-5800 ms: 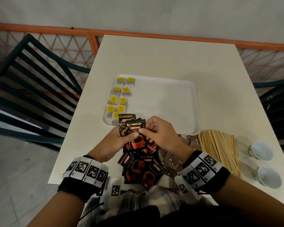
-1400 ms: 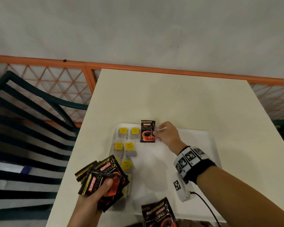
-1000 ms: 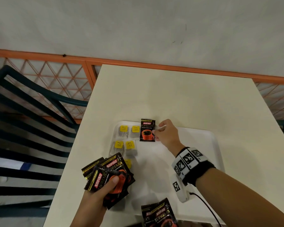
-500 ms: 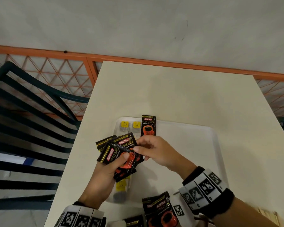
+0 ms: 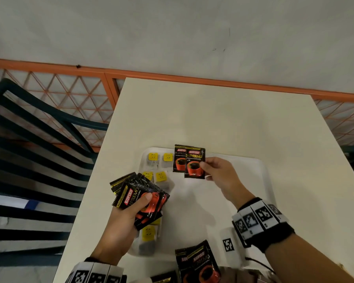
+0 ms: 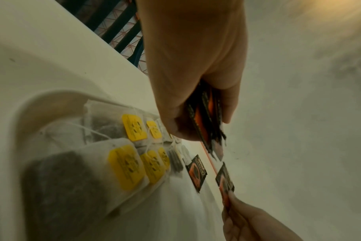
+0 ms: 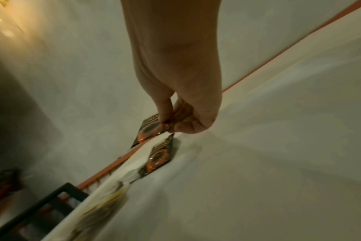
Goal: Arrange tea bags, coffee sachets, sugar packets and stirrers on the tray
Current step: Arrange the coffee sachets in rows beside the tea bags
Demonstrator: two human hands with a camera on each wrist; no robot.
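Note:
A white tray (image 5: pixel 260 180) lies on the cream table. Tea bags with yellow tags (image 5: pixel 153 157) fill its left side in two columns. One black coffee sachet (image 5: pixel 178 160) lies flat at the tray's far edge. My right hand (image 5: pixel 217 172) pinches a second coffee sachet (image 5: pixel 194 163) just right of it and above the tray, also seen as the pinched sachet (image 7: pixel 149 128) in the right wrist view. My left hand (image 5: pixel 131 209) grips a fanned stack of coffee sachets (image 5: pixel 139 195) over the tray's left edge, the same stack (image 6: pixel 206 117) showing edge-on in the left wrist view.
More coffee sachets (image 5: pixel 196 262) lie on the table near me, in front of the tray. A dark slatted chair (image 5: pixel 29 152) stands left of the table. An orange mesh railing (image 5: pixel 70 94) runs behind the table's far edge.
My right hand took one sachet from the stack in my left hand and carried it forward beside the sachet lying on the tray. My left hand drew back with the stack.

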